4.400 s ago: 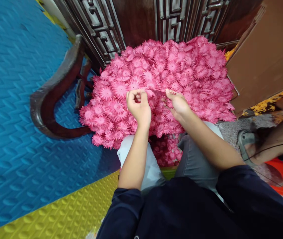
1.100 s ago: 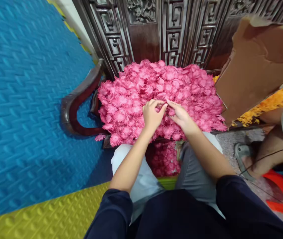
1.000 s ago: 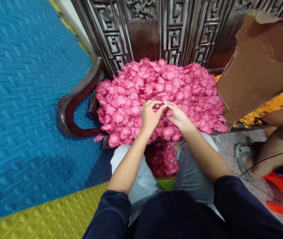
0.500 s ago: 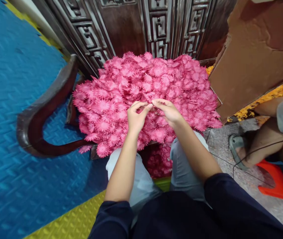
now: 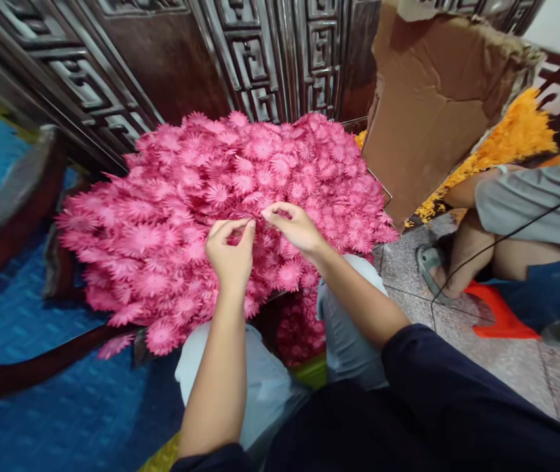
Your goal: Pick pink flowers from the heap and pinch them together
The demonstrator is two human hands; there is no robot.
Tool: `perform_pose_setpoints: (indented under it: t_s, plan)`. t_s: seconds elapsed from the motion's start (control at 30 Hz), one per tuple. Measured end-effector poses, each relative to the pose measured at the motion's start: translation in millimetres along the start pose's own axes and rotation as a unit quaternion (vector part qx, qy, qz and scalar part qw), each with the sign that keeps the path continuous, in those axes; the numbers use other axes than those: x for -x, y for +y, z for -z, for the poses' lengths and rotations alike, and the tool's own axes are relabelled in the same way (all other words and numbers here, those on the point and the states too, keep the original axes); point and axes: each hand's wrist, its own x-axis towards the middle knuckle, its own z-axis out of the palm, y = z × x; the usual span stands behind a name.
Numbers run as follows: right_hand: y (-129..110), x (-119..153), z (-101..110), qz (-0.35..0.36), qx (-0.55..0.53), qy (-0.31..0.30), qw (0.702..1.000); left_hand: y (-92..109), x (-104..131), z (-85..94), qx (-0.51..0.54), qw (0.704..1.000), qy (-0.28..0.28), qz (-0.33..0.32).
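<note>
A wide heap of pink artificial flower heads (image 5: 172,190) spreads in front of my knees, the petals thin and spiky. Over its near middle hangs my left hand (image 5: 231,254), thumb and forefinger pinched together. To the right of it and slightly higher, my right hand (image 5: 294,229) makes a similar pinch. A small gap separates the two sets of fingertips. Whatever lies between the fingers is too small to make out against the pink. More pink flowers (image 5: 300,331) show lower down, between my legs.
Behind the heap rises a dark carved wooden panel (image 5: 176,59). A brown cardboard sheet (image 5: 422,111) leans at the right, with orange flowers (image 5: 496,151) beyond it. A seated person (image 5: 530,210) is at the right, near a thin black cable (image 5: 511,233). A curved wooden armrest (image 5: 9,210) stands left.
The view has swung to the right, showing more of the seated person and the orange flowers. My fingertips, which met before, are now a little apart.
</note>
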Motion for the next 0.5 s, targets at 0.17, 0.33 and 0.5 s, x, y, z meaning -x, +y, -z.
perform_pose_setpoints:
  t_s: [0.17, 0.33, 0.5]
  plan:
    - [2, 2, 1, 0.008, 0.021, 0.001, 1.0, 3, 2, 0.1, 0.042, 0.998, -0.047, 0.011]
    - [1, 9, 0, 0.023, 0.041, -0.018, 0.999, 4, 3, -3.0, 0.059, 0.997, -0.036, 0.036]
    - [-1, 12, 2, 0.018, 0.071, -0.012, 0.997, 1, 2, -6.0, 0.134, 0.985, -0.016, 0.111]
